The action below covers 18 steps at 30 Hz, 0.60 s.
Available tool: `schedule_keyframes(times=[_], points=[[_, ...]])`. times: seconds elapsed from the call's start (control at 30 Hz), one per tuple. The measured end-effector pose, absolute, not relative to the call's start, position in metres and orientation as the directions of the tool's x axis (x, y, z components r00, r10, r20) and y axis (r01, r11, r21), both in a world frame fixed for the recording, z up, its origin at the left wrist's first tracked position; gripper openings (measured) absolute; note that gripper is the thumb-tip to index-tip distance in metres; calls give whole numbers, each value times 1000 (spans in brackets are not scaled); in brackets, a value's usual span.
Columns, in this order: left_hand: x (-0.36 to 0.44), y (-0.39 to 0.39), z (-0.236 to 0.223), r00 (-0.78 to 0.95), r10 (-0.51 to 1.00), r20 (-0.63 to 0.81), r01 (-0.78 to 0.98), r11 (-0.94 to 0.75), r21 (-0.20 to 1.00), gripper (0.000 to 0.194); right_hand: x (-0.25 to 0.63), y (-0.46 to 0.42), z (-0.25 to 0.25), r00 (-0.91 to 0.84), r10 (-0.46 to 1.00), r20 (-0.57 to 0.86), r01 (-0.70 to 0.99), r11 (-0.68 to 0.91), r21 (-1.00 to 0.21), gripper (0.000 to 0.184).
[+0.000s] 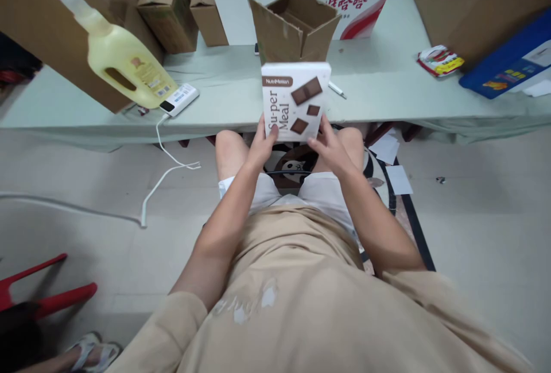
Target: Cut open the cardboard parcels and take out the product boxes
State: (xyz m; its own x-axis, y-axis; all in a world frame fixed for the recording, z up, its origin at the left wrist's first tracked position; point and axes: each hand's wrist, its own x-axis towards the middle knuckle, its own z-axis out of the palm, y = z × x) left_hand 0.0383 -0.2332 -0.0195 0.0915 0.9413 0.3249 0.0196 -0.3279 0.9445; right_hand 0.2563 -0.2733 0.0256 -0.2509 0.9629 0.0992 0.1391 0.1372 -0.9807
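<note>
A white food box [284,103] printed "Su-per Meal" with brown chocolate pieces is held upright at the table's front edge. My left hand [262,142] grips its lower left corner, thumb on the front face. On the lower right corner, my right hand [329,144] closes in the same way. The fingers behind the box are hidden. Just beyond it stands a brown cardboard box [279,34] with its top flaps up; the food box covers its lower part. A white pen [337,90] lies to the right of the food box.
On the left of the green-covered table [224,86] stand a yellow detergent bottle [124,63] and a white power bank [181,99] with a dangling cable. White cartons [258,6] line the back. A snack packet [439,61] and blue box [508,57] are at right.
</note>
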Motion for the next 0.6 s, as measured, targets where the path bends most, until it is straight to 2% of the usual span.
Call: schedule_keyframes(times=[0.13,0.27,0.37,0.5,0.6], points=[[35,-197,16,53,963,263,17,-264,964,67,249,-230,41,-213,935,282,179,321,-930,111],[35,-193,52,31,953,300,-68,-297,952,61,244,-213,56,-198,915,353,316,400,-860,97],[32,-203,75,8,958,286,-76,-285,956,55,244,-215,66,-159,914,373,327,405,-854,91],[26,-218,86,56,975,216,-63,-212,975,47,244,-226,70,-128,891,435,290,453,-843,96],[25,-223,67,158,982,102,-53,-95,994,42,244,-236,60,-49,903,426,214,426,-879,104]])
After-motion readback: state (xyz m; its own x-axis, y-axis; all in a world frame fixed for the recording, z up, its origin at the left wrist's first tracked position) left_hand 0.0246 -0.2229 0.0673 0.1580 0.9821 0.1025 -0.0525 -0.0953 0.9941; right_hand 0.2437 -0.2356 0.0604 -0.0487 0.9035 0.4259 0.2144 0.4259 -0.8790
